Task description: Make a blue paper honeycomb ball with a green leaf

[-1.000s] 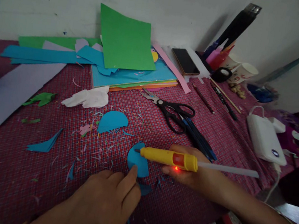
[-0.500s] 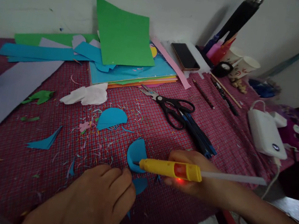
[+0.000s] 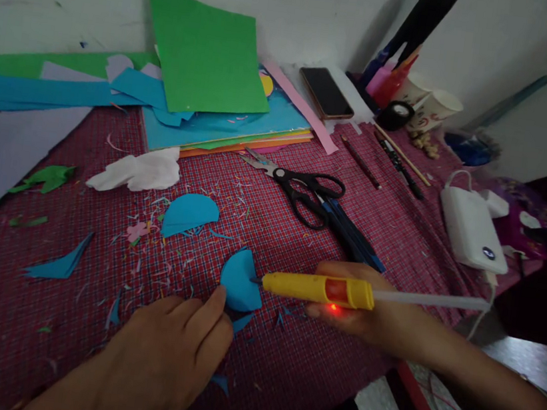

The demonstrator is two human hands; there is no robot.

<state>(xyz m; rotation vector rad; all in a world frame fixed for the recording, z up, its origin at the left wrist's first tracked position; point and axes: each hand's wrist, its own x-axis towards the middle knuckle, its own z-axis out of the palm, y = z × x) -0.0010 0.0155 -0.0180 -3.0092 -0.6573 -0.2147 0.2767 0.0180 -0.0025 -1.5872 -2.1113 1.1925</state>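
My right hand (image 3: 349,316) is closed around a yellow glue gun (image 3: 317,289), its red light lit and a clear glue stick (image 3: 432,300) poking out behind. The dark nozzle points left and meets, or nearly meets, the right edge of a folded blue paper piece (image 3: 241,283). My left hand (image 3: 174,346) holds that paper at its lower left, index fingertip pressed on it; the thumb is hidden. Just beyond lies a stack of blue rounded paper pieces (image 3: 192,214). Blue scraps (image 3: 220,383) lie beside the left hand.
Black-handled scissors (image 3: 301,185) lie past the hands, with blue-handled tool (image 3: 350,232) beside them. Coloured paper sheets (image 3: 207,55) and a phone (image 3: 326,92) are at the back. On the right sit a white power bank (image 3: 475,221), paper cups (image 3: 434,110) and pens (image 3: 400,161).
My left index finger has come onto the blue paper, whose flap is now folded over. The glue gun's nozzle has moved from inside the fold to the paper's right edge. The view has shifted.
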